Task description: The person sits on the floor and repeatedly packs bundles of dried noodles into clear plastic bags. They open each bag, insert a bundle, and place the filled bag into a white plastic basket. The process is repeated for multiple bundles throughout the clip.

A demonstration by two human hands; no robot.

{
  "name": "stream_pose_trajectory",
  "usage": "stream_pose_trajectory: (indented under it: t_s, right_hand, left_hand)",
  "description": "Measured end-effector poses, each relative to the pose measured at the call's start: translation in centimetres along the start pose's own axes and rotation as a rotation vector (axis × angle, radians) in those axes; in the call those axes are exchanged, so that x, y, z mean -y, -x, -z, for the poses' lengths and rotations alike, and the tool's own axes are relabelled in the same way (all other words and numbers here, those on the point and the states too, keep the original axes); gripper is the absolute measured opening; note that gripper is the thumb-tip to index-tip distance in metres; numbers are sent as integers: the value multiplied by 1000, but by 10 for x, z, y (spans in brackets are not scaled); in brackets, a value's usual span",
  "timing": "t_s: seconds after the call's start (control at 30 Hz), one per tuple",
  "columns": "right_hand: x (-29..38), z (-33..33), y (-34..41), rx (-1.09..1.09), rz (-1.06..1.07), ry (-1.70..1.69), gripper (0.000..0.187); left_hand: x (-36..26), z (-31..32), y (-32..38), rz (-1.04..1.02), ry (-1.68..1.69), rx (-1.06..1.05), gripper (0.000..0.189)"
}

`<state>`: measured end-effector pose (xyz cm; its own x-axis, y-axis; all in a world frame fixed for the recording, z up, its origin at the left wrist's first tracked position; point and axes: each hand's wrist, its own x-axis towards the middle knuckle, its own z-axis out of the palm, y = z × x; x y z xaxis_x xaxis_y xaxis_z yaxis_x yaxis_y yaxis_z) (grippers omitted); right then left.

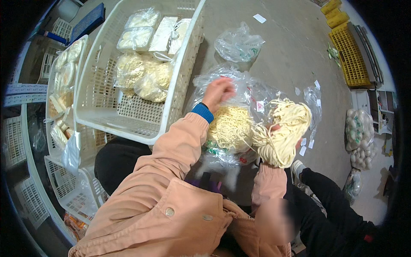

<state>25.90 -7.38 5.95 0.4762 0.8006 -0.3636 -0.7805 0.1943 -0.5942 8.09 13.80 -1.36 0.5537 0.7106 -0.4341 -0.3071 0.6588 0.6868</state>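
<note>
A large bundle of pale yellow noodles (284, 133) lies on my right hand (275, 128), which is mostly hidden beneath and behind it. Loose strands hang from its left side towards another pile of noodles (231, 127) in an opened clear plastic bag (224, 155). Above that pile is my left hand (219, 92), blurred, with its fingers curled over the bag's crumpled upper part; whether it grips anything I cannot tell.
At the left stands a white plastic crate (154, 136) with bagged noodles (130, 72) and wrapped white packs (163, 33). A knotted plastic bag (239, 45) sits beyond the noodles. A yellow crate (350, 54) and netted produce (359, 128) are at the right. Someone's shoe (298, 168) is near my right arm.
</note>
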Motion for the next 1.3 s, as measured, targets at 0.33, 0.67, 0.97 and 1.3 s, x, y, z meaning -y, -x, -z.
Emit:
stream_pose_trajectory:
  t_s: [0.33, 0.67, 0.97, 1.3]
  right_hand:
    - [69, -50, 46, 42, 162, 168, 69]
    - [39, -92, -35, 171, 2, 98, 63]
    - [-97, -39, -118, 123, -462, -108, 59]
    - [-170, 28, -88, -67, -960, 96, 49]
  left_hand:
    - [65, 84, -98, -85, -303, -899, 49]
    - [71, 59, -33, -322, -452, -240, 55]
    - [64, 68, 0, -161, -320, -142, 25]
    - [42, 62, -2, -181, -322, -427, 18]
